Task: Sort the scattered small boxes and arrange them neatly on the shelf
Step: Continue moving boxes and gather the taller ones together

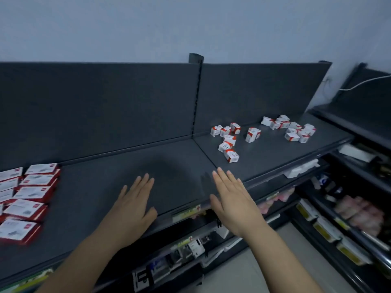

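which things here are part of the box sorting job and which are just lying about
For the job:
small boxes, scattered on the shelf
left hand and right hand, fingers straight, holding nothing

Lying about:
flat packs in rows at left
white cable at right
lower-shelf goods

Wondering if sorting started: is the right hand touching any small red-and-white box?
Apart. Head view shows bare dark shelf between right hand and nearest red-and-white box.
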